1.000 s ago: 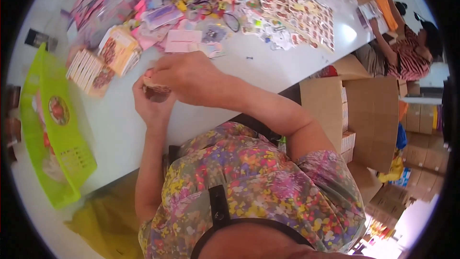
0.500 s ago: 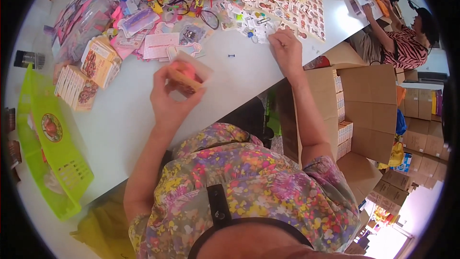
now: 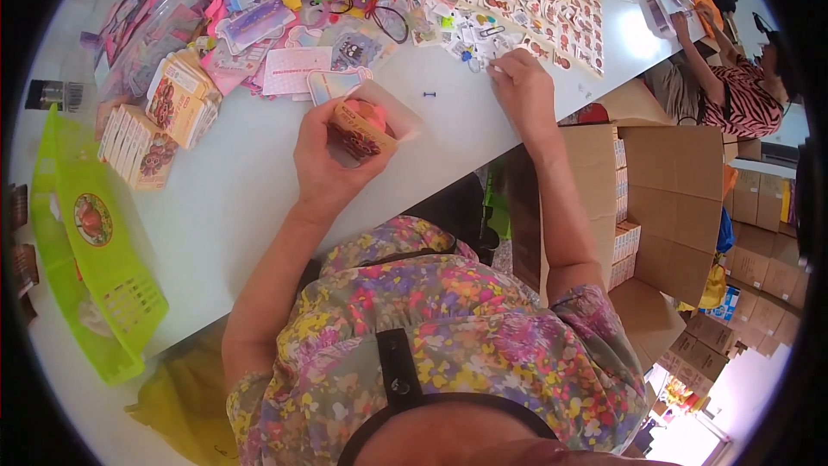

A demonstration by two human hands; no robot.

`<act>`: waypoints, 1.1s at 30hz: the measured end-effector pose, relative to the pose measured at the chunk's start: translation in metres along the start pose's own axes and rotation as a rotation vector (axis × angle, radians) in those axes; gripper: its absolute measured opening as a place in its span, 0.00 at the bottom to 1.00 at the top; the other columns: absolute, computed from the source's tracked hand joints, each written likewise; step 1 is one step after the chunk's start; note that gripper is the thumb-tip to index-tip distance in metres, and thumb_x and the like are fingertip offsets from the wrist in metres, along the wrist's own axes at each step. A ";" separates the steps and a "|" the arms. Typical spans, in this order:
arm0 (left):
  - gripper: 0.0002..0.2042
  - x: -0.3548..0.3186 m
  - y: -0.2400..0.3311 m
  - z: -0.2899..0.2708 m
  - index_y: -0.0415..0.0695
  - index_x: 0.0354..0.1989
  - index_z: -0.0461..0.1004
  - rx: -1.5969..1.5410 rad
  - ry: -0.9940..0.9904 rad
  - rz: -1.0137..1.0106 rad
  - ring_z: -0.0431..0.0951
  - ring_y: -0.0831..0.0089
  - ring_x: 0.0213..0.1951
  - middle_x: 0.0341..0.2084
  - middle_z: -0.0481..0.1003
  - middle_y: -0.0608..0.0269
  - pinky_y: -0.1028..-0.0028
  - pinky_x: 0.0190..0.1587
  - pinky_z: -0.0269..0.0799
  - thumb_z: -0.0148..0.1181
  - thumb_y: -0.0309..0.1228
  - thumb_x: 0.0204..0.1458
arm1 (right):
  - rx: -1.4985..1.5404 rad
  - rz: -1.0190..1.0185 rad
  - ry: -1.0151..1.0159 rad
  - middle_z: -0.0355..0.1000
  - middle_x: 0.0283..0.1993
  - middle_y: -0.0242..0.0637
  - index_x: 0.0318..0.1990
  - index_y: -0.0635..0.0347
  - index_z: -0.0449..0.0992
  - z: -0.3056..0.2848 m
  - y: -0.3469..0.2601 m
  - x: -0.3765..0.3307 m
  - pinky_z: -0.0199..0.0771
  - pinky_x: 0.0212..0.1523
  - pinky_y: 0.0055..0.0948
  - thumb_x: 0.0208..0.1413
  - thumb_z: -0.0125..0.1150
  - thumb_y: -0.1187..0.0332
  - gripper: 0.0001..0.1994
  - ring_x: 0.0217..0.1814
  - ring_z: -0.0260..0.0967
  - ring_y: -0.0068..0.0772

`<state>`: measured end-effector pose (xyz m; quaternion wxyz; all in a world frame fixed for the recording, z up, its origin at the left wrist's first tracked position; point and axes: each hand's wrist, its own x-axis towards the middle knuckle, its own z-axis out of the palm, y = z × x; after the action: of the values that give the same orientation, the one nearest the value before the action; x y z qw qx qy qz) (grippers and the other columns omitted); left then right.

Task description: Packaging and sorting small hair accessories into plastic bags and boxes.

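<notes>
Right hand (image 3: 523, 91) has reached farther into the sticker pile (image 3: 526, 9), fingers narrow, picking; left hand (image 3: 332, 160) fingers hold small open packet (image 3: 366, 125). Insert next.

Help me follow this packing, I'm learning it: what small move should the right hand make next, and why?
Probably pinch up one small piece from the sticker pile and bring it back to the left hand. The right hand rests fingertips-down at that pile's edge, seemingly empty, while the left hand holds a small open box, pink contents showing, mouth facing the pile.
</notes>
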<state>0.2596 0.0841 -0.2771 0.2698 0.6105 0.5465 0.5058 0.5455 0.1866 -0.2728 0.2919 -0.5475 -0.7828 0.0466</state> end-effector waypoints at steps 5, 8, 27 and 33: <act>0.35 -0.002 -0.005 0.001 0.42 0.51 0.66 -0.027 0.009 0.001 0.75 0.65 0.43 0.42 0.71 0.58 0.68 0.47 0.72 0.78 0.32 0.33 | 0.200 0.112 0.048 0.75 0.35 0.35 0.36 0.65 0.79 0.002 0.007 0.000 0.70 0.34 0.28 0.53 0.62 0.75 0.05 0.32 0.70 0.28; 0.34 -0.002 -0.005 0.000 0.42 0.51 0.66 -0.020 0.008 -0.004 0.75 0.65 0.43 0.41 0.71 0.58 0.68 0.47 0.72 0.78 0.32 0.33 | 0.548 0.181 0.112 0.74 0.35 0.30 0.35 0.65 0.80 0.006 0.020 0.007 0.67 0.32 0.26 0.54 0.62 0.73 0.05 0.33 0.68 0.22; 0.38 0.001 -0.010 0.001 0.43 0.51 0.65 0.065 0.069 0.119 0.75 0.60 0.41 0.40 0.72 0.58 0.66 0.44 0.73 0.80 0.36 0.29 | 0.972 0.409 0.038 0.72 0.27 0.26 0.40 0.64 0.79 0.009 -0.047 0.052 0.64 0.26 0.16 0.57 0.62 0.70 0.07 0.24 0.63 0.15; 0.37 0.003 -0.010 -0.002 0.44 0.51 0.65 0.088 0.065 0.099 0.75 0.61 0.41 0.41 0.73 0.59 0.66 0.45 0.72 0.79 0.36 0.29 | 0.608 0.271 0.069 0.69 0.24 0.25 0.38 0.60 0.75 0.026 -0.004 0.054 0.61 0.24 0.16 0.60 0.59 0.67 0.07 0.23 0.60 0.12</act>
<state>0.2531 0.0887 -0.2847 0.1994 0.6314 0.5459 0.5134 0.5171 0.2388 -0.2709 0.4596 -0.5355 -0.6429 0.2978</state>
